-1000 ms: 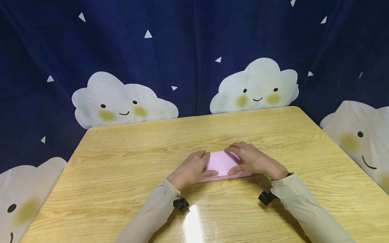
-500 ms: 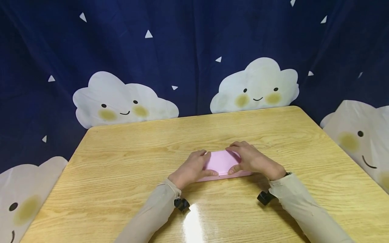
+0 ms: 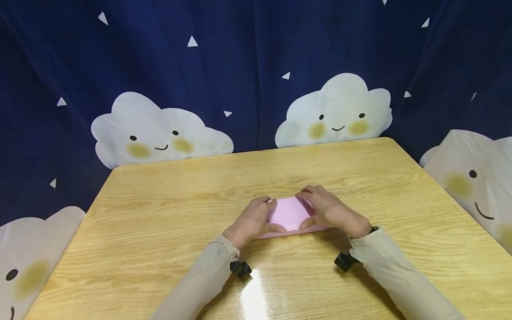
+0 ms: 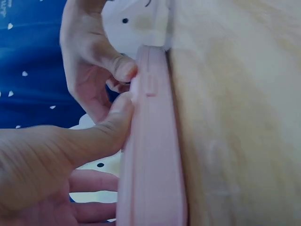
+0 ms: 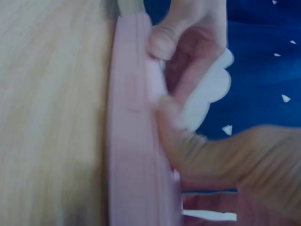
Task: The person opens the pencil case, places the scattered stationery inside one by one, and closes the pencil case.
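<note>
A flat pink plastic case (image 3: 289,214) lies on the wooden table in the head view. My left hand (image 3: 253,219) grips its left part, thumb on the front edge of the lid and fingers over the far side. On the right part, my right hand (image 3: 333,212) holds it the same way. Both thumbs sit close together near the middle of the front edge. A small raised tab (image 4: 151,86) marks the case's front wall in the left wrist view, just below the thumbs. The hands cover both ends of the lid, and the inside is hidden.
The wooden table (image 3: 180,200) stretches around the case on all sides. Behind it hangs a dark blue curtain (image 3: 224,75) printed with clouds and small triangles. A black wrist camera (image 3: 241,269) is strapped at the left sleeve, another black camera (image 3: 345,262) at the right.
The right wrist and its camera have shifted slightly to the left. Both hands keep their hold on the pink case, which stays almost where it was.
</note>
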`<state>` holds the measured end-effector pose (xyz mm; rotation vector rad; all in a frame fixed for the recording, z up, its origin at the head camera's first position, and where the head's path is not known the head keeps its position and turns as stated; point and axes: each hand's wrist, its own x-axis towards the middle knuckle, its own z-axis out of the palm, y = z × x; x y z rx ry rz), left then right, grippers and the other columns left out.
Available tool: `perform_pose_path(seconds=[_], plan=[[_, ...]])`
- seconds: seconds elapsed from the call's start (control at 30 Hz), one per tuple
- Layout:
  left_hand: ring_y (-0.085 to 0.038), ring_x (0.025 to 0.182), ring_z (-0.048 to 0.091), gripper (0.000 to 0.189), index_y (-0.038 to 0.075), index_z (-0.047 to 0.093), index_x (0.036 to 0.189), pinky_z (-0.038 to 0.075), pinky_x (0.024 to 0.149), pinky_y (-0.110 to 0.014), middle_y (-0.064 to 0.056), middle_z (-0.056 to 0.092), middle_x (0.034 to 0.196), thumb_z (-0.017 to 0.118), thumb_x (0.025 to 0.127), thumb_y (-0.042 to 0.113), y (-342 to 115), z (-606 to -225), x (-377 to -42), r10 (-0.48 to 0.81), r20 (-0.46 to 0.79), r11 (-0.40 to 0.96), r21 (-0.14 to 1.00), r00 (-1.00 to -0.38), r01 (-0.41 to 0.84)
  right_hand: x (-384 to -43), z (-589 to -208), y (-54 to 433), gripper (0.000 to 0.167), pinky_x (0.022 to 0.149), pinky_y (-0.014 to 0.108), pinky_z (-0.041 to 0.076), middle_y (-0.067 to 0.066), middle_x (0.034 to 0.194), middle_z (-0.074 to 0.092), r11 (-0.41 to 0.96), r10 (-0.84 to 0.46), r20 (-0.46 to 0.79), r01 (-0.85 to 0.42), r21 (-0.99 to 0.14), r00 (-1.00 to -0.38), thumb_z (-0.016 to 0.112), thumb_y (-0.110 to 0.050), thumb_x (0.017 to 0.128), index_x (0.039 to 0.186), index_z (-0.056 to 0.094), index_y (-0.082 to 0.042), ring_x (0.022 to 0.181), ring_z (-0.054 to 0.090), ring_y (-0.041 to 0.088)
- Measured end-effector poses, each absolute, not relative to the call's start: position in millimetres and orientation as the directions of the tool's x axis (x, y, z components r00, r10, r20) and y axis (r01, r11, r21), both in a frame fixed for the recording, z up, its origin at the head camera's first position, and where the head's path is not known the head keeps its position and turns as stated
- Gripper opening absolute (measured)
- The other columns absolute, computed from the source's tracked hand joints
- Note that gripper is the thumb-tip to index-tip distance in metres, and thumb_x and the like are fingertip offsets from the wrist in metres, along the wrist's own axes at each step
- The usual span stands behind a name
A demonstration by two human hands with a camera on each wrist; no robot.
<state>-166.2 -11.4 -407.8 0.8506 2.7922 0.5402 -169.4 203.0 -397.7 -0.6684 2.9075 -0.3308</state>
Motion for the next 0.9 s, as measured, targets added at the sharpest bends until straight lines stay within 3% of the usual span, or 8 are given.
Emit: perform_pose_path(seconds=[0.3, 0.9], plan=[[-0.032, 0.131, 0.044, 0.083, -0.003, 0.046, 0.14, 0.032, 0.11, -0.038, -0.022, 0.049, 0.139, 0.076, 0.077, 0.043, -10.8, -406.2, -162.9, 0.567, -0.067, 0.782, 0.356, -0.821, 0.512, -167.3, -399.3, 202.8, 0.082, 0.1, 0.055, 0.038, 0.022, 0.135, 0.048, 0.882, -0.438, -0.093, -0.407, -0.236, -0.894, 0.085, -0.035, 0.067, 0.134, 0.053, 0.0, 0.123, 0.043, 0.04], [-0.035, 0.13, 0.044, 0.083, -0.004, 0.045, 0.14, 0.034, 0.109, -0.04, -0.024, 0.047, 0.14, 0.076, 0.078, 0.042, -14.8, -413.1, -157.5, 0.574, -0.05, 0.762, 0.398, -0.817, 0.511, -161.8, -403.2, 202.2, 0.082, 0.098, 0.054, 0.04, 0.02, 0.133, 0.049, 0.879, -0.442, -0.086, -0.411, -0.241, -0.893, 0.084, -0.038, 0.066, 0.133, 0.054, -0.001, 0.121, 0.044, 0.038]])
